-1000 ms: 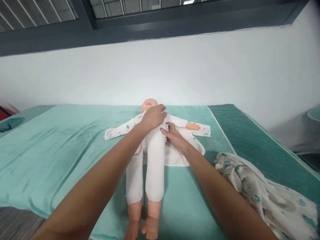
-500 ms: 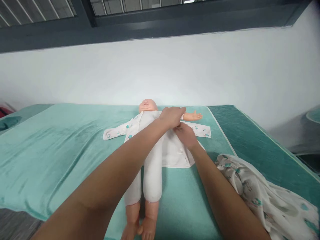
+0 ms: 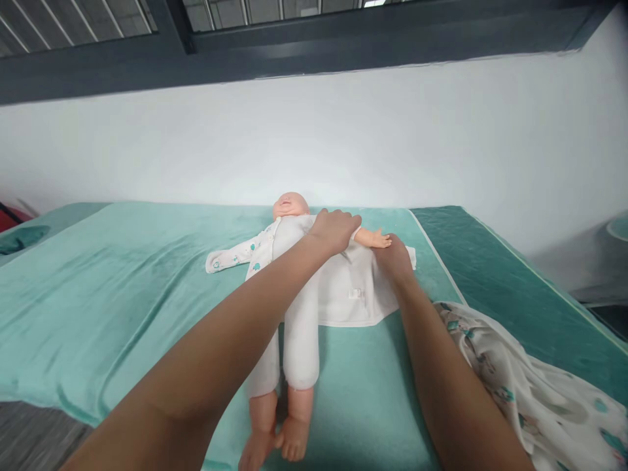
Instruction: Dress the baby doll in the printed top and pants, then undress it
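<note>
A baby doll (image 3: 300, 353) lies on its back, its head towards the wall, with white cloth on its torso and legs. A white baby shirt (image 3: 343, 307) with a green print is spread under it. One shirt sleeve (image 3: 230, 257) covers the doll's arm on the left; the doll's other arm (image 3: 370, 237) is out of its sleeve. My left hand (image 3: 336, 231) is closed around that bare arm near the shoulder. Beside the doll's fingers, my right hand (image 3: 395, 260) is curled over the loose sleeve, whose cuff (image 3: 413, 258) shows past it. My right fingertips are hidden.
A crumpled white printed cloth (image 3: 534, 392) lies at the right, by my right forearm. The bed has a light green cover (image 3: 122, 294) and a darker green strip (image 3: 490, 261). A white wall (image 3: 314, 137) stands behind it.
My right hand has moved right, from beside my left hand out along the loose sleeve towards its cuff. The doll's bare hand has dropped slightly. My left hand stays near the shoulder.
</note>
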### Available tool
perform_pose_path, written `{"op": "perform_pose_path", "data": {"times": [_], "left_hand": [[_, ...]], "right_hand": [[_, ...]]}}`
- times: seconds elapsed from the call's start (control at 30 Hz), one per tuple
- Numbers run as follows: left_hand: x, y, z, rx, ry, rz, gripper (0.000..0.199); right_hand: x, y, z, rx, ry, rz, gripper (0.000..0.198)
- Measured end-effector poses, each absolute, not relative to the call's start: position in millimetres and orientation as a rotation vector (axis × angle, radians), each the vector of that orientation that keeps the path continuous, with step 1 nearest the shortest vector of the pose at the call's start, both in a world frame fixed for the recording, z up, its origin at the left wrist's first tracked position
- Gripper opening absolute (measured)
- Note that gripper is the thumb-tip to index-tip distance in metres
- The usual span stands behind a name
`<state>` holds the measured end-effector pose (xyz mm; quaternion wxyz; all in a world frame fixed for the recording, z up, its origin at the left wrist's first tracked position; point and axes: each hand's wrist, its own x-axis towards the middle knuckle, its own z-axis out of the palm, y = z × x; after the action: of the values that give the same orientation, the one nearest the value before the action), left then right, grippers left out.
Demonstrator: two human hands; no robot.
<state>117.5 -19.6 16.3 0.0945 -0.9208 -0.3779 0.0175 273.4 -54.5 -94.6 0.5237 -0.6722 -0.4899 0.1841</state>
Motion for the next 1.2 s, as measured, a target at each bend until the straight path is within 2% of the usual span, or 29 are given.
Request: {"op": "perform_pose_path", "data": {"times": [0.1, 0.2, 0.37, 0.53, 0.73, 0.97, 1.1, 1.2], "left_hand": [[117.6, -18.9, 16.7, -2.717, -1.172, 0.088, 0.033], [118.8, -17.7, 15.8, -2.717, -1.218, 0.153, 0.030], [121.2, -14.5, 9.0, -2.628, -1.278, 0.281, 0.014], [127.2, -11.1, -3.9, -2.575, -1.369, 0.247, 0.021], [127.5, -9.0, -13.4, -2.618, -1.480, -0.115, 0.038], [94.2, 5.1, 11.1, -3.276, -1.490, -0.580, 0.026], [65.8, 11.5, 15.8, -3.314, -1.346, -0.930, 0.043], [46.2, 10.8, 12.8, -3.170, -1.272, -1.038, 0.036]], "right_hand": [[281.1, -63.4, -84.0, -1.483, -0.956, 0.637, 0.023], [283.2, -71.4, -71.7, -1.092, -0.638, 0.877, 0.028], [280.0, -77.8, -60.6, -0.811, -0.494, 0.880, 0.024], [258.0, -88.9, -52.5, -0.678, -0.585, 1.012, 0.025], [223.8, -106.8, -42.6, -0.617, -0.736, 1.196, 0.030], [204.8, -116.9, -41.9, -0.515, -1.069, 1.426, 0.056], [198.7, -118.6, -43.7, -0.550, -1.196, 1.477, 0.064], [195.8, -117.4, -47.8, -0.639, -1.262, 1.384, 0.060]]}}
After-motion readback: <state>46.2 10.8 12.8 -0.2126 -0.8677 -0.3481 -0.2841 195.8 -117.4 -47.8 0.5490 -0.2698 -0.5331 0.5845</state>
